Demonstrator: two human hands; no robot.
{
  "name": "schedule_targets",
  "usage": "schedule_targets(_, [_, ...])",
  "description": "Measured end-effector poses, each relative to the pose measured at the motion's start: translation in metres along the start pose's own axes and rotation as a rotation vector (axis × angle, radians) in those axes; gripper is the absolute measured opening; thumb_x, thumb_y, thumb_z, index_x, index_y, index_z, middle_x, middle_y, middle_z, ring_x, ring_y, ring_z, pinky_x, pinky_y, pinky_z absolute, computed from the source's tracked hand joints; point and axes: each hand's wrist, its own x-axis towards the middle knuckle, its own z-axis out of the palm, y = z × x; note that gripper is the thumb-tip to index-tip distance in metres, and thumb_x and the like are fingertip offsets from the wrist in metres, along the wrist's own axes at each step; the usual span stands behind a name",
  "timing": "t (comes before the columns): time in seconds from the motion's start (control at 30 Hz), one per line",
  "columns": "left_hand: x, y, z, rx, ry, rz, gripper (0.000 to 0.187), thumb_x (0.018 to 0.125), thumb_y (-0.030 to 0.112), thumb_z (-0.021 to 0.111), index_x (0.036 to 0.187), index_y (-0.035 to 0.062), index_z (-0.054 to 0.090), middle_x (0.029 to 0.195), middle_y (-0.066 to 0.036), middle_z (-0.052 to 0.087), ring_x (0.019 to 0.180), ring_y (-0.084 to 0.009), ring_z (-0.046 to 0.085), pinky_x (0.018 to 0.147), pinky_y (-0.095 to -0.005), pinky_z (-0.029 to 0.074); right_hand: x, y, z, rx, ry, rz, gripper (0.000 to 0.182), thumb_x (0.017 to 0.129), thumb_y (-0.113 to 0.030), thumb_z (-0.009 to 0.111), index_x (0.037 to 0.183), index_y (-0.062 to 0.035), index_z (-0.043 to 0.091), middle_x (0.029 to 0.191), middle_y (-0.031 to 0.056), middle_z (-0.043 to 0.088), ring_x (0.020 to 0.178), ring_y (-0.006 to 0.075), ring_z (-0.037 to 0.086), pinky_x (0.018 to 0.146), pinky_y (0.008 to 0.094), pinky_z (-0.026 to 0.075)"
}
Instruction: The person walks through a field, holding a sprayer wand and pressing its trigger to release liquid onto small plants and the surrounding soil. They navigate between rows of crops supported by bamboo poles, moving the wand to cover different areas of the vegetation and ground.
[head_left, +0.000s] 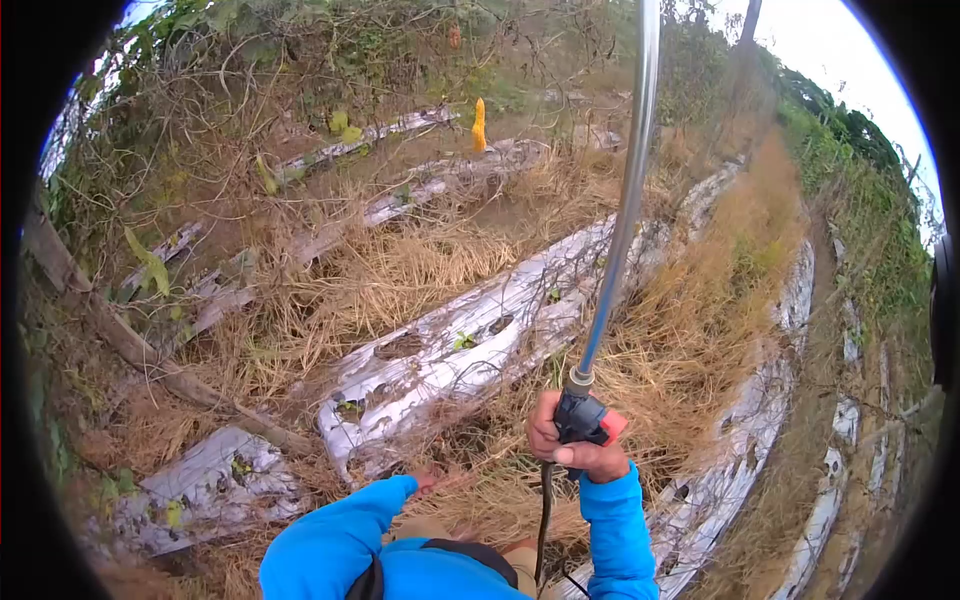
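My right hand [590, 447] is wrapped round the black handle of a sprayer wand [622, 240], with its thumb across the grip. A red part [613, 424] shows on the handle beside my fingers. The long metal tube rises upward out of the top of the view, and a dark hose [546, 510] hangs below the handle. Low beside my body is my left hand [428, 480], close over dry straw; its fingers are too indistinct to read. Small green seedlings [464, 341] poke through holes in the plastic-covered bed ahead.
Silvery plastic mulch [480, 352] covers long raised beds, with dry straw [400, 285] between them. A leaning wooden pole [150, 355] crosses the left side. A ripe orange gourd [479, 126] hangs among withered vines [270, 90]. More mulched rows [745, 440] run along the right.
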Motion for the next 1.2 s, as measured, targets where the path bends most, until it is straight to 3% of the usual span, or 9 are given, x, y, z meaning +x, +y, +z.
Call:
schedule_targets(0.13, [-0.033, -0.072, 0.011, 0.05, 0.063, -0.105, 0.038, 0.089, 0.048, 0.053, 0.079, 0.0114, 0.062, 0.065, -0.005, 0.058, 0.049, -0.0175, 0.049, 0.045, -0.0375, 0.04, -0.002, 0.004, 0.05, 0.003, 0.018, -0.003, 0.033, 0.069, -0.019, 0.075, 0.082, -0.007, 0.047, 0.07, 0.0006, 0.046, 0.065, 0.0107, 0.046, 0.059, 0.0259, 0.037])
schedule_targets(0.3, [-0.088, -0.088, 0.024, -0.12, 0.067, -0.051, 0.044, 0.09, 0.05, 0.052, 0.078, 0.008, 0.06, 0.066, -0.008, 0.059, 0.05, -0.0201, 0.051, 0.046, -0.0381, 0.04, -0.022, 0.025, 0.077, -0.347, 0.431, -0.217, 0.024, 0.074, -0.017, 0.071, 0.076, -0.0065, 0.049, 0.066, -0.0016, 0.048, 0.058, 0.0071, 0.045, 0.052, 0.0242, 0.037])
schedule_targets(0.5, [-0.164, -0.081, 0.036, -0.044, -0.001, 0.188, 0.036, 0.088, 0.037, 0.055, 0.1, 0.0047, 0.066, 0.079, -0.004, 0.064, 0.067, -0.0127, 0.059, 0.056, -0.0279, 0.05, -0.054, 0.027, 0.086, -0.407, 0.675, -0.332, 0.016, 0.078, -0.01, 0.065, 0.074, -0.0057, 0.05, 0.059, -0.0022, 0.048, 0.048, 0.0057, 0.043, 0.044, 0.023, 0.035])
schedule_targets(0.63, [-0.211, -0.109, 0.044, -0.002, 0.011, 0.322, 0.034, 0.087, 0.035, 0.057, 0.105, 0.0073, 0.066, 0.08, -0.001, 0.063, 0.062, -0.0117, 0.058, 0.054, -0.0276, 0.049, -0.066, 0.032, 0.104, -0.303, 0.618, -0.288, 0.017, 0.079, -0.013, 0.06, 0.087, -0.0074, 0.046, 0.06, -0.0014, 0.04, 0.046, 0.0078, 0.041, 0.04, 0.0239, 0.035])
schedule_targets(0.7, [-0.225, -0.133, 0.039, 0.06, 0.018, 0.076, 0.033, 0.087, 0.033, 0.058, 0.106, 0.0074, 0.066, 0.079, -0.002, 0.063, 0.06, -0.0125, 0.057, 0.053, -0.0272, 0.048, -0.064, 0.034, 0.107, -0.25, 0.617, -0.304, 0.017, 0.079, -0.014, 0.06, 0.088, -0.0077, 0.046, 0.06, -0.001, 0.04, 0.046, 0.0088, 0.042, 0.04, 0.0246, 0.035])
schedule_targets(0.83, [-0.243, -0.186, 0.034, 0.015, 0.019, -0.013, 0.039, 0.087, 0.035, 0.056, 0.112, 0.0071, 0.066, 0.093, -0.009, 0.071, 0.061, -0.0157, 0.063, 0.048, -0.0304, 0.05, -0.065, 0.044, 0.117, -0.031, 0.481, -0.326, 0.018, 0.079, -0.014, 0.06, 0.09, -0.0079, 0.046, 0.061, -0.0003, 0.039, 0.049, 0.0096, 0.041, 0.045, 0.0257, 0.039])
schedule_targets(0.9, [-0.26, -0.188, 0.037, -0.025, 0.037, -0.03, 0.032, 0.085, 0.034, 0.061, 0.102, 0.0074, 0.067, 0.074, -0.005, 0.064, 0.055, -0.0132, 0.056, 0.046, -0.0285, 0.046, -0.064, 0.051, 0.123, -0.014, 0.408, -0.327, 0.018, 0.08, -0.018, 0.058, 0.087, -0.008, 0.044, 0.061, 0.001, 0.039, 0.049, 0.0102, 0.041, 0.046, 0.0255, 0.039])
schedule_targets(1.03, [-0.264, -0.178, 0.037, 0.019, 0.032, -0.134, 0.031, 0.087, 0.03, 0.063, 0.102, 0.0038, 0.067, 0.075, -0.007, 0.064, 0.057, -0.0145, 0.056, 0.05, -0.0376, 0.046, -0.063, 0.065, 0.138, 0.148, 0.225, -0.291, 0.02, 0.078, -0.018, 0.059, 0.088, -0.0077, 0.046, 0.06, 0.0013, 0.041, 0.048, 0.0107, 0.042, 0.044, 0.0274, 0.039])
schedule_targets(1.2, [-0.228, -0.211, 0.014, -0.181, -0.194, -0.07, 0.033, 0.089, 0.035, 0.056, 0.095, 0.0044, 0.066, 0.076, -0.009, 0.068, 0.061, -0.0189, 0.062, 0.047, -0.035, 0.046, -0.058, 0.098, 0.172, 0.175, 0.326, -0.327, 0.017, 0.078, -0.016, 0.06, 0.083, -0.0082, 0.047, 0.06, 0.001, 0.042, 0.046, 0.0101, 0.042, 0.043, 0.0258, 0.037])
